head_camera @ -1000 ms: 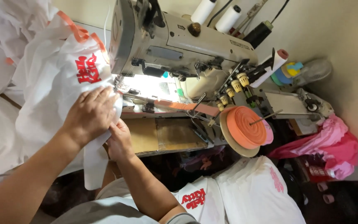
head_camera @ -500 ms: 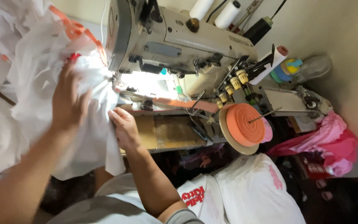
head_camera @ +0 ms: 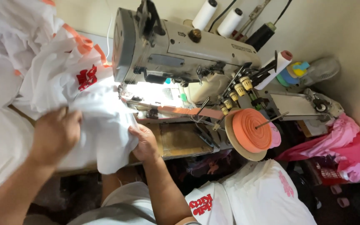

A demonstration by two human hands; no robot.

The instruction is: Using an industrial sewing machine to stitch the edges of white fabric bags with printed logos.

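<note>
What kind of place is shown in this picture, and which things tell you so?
Most likely a garment sewing workshop. An industrial sewing machine stands on the table with thread cones behind it, a roll of orange tape feeds it, and white shirts lie in piles. The left hand and right hand handle a white shirt.

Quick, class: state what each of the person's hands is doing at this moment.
Left hand: lies spread on the white garment, pressing it flat; open.
Right hand: fingers closed on the white garment's edge.
</note>
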